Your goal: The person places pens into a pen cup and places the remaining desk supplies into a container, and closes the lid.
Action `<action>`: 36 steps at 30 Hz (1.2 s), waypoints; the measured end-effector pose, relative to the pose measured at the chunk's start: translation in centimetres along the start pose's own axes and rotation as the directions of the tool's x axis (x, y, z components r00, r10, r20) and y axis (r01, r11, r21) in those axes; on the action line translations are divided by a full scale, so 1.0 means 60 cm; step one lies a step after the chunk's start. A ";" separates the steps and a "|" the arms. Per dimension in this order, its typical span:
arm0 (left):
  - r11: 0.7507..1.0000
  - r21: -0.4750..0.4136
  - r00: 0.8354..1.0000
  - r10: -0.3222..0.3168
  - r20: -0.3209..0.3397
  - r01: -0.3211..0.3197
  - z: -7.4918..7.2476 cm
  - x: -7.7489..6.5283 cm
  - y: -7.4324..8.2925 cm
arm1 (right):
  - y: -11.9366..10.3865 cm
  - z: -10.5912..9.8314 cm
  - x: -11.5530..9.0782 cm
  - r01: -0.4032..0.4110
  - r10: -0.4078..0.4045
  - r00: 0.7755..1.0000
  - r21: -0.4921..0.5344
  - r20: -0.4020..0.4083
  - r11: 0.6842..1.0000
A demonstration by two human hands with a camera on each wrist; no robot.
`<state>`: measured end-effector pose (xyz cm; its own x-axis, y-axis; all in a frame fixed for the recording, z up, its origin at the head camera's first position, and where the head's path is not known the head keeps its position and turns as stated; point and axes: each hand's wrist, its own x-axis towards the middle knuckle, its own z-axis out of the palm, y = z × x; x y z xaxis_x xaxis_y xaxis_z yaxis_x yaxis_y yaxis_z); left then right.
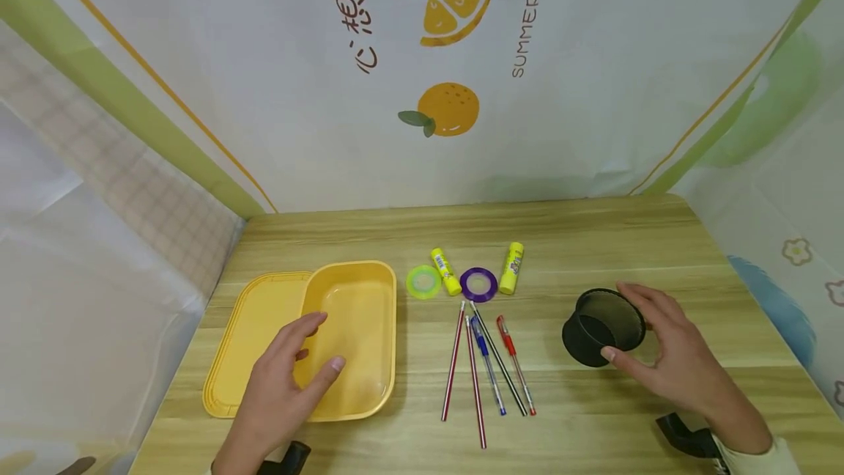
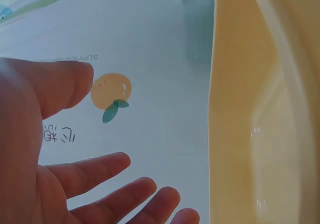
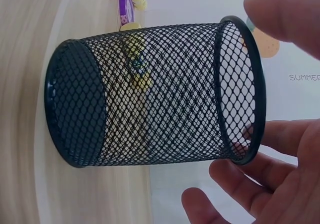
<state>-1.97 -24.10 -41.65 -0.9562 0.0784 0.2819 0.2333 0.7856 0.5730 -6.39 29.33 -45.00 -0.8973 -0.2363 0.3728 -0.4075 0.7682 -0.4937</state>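
Straddling the rim of the mesh cup [image 1: 591, 332], right hand [image 1: 679, 358] curves widely, firm grip unclear | left hand [image 1: 280, 383] splays, empty, over yellow bin [image 1: 359, 314] | cup looks light, stiff; rim suits pinching | pens [image 1: 489, 366] lie between hands

The person's left hand [image 1: 280, 381] and right hand [image 1: 682, 359] were bare, with slim fingers and short, rounded thumbnails [image 1: 338, 363]. A pale cream sleeve [image 1: 758, 462] of plain cloth ended at the right wrist, its cuff edge simple and smooth. Each wrist also carried a black fitting: the right fitting [image 1: 687, 437] was a glossy, bent arm with a blunt end and what seemed to be small pale marks beside the cuff, while the left fitting [image 1: 294, 457] showed as a short, squared stub
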 end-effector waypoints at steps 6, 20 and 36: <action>0.996 -0.088 0.999 -0.010 0.043 0.014 0.009 0.003 0.018 | -0.001 0.003 -0.001 -0.015 0.015 1.000 0.006 0.003 1.000; 0.968 -0.248 0.993 0.001 0.115 0.027 0.046 0.014 0.052 | -0.001 0.011 0.002 -0.023 0.023 1.000 0.025 -0.011 0.999; 0.908 -0.407 0.978 -0.014 0.206 0.099 0.089 0.024 0.098 | 0.006 0.014 0.001 -0.091 0.089 0.995 0.074 0.033 0.993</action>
<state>-2.94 -16.11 -41.99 -0.9752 0.1925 0.1091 0.1893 0.4710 0.8616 -6.71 29.11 -45.81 -0.9352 -0.1868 0.3010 -0.3354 0.7402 -0.5828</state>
